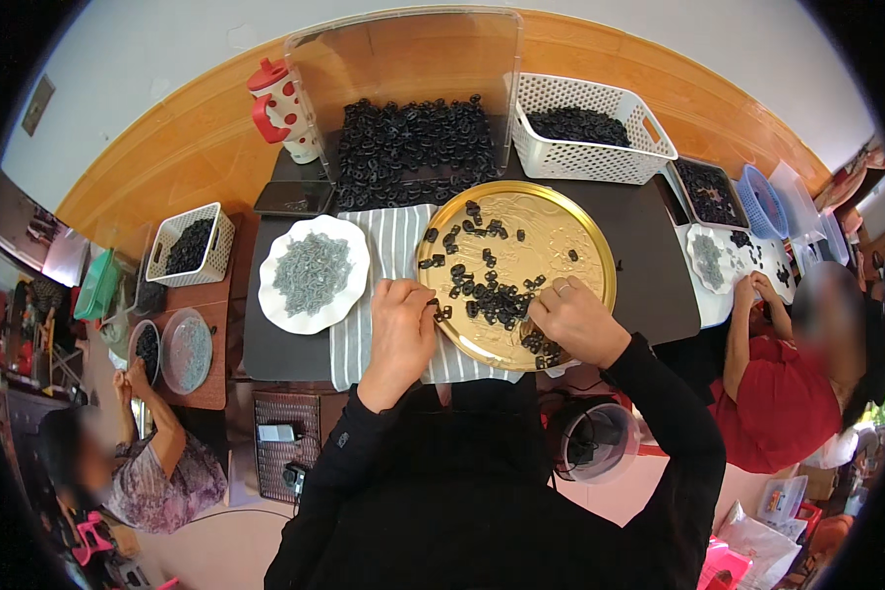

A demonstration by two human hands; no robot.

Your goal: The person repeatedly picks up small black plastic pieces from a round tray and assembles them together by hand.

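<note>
Both hands are down at the near rim of a round gold tray [570, 221] that sits on a dark surface [649, 256], partly over a striped cloth [393, 246]. The left hand [400, 329] is curled at the tray's left edge, its fingertips pinched on what looks like one of the small black pieces [441, 313], though the thing is too tiny to be sure of the grip. The right hand [572, 320] rests knuckles-up on the tray's lower right side, fingers folded in among the pieces there; whether it holds any I cannot tell. The small black plastic parts [487, 285] lie scattered across the tray, thickest in a clump between the two hands and thinning toward the far rim. They seem light, hard and stiff, little ring-like bits that would slide easily on the smooth metal, so a fingertip pinch across the sides of one piece looks the surest way to lift it, rather than scooping. Beyond the tray a clear plastic bin [403, 59] holds a large heap of the same black pieces, with a white basket [600, 157] of more to its right and a red-and-white spotted cup [283, 108] to its left. A white plate [349, 295] of grey parts lies left of the cloth, with a dark phone [293, 199] just behind it. Other people are seated at either side with their own plates and baskets.
</note>
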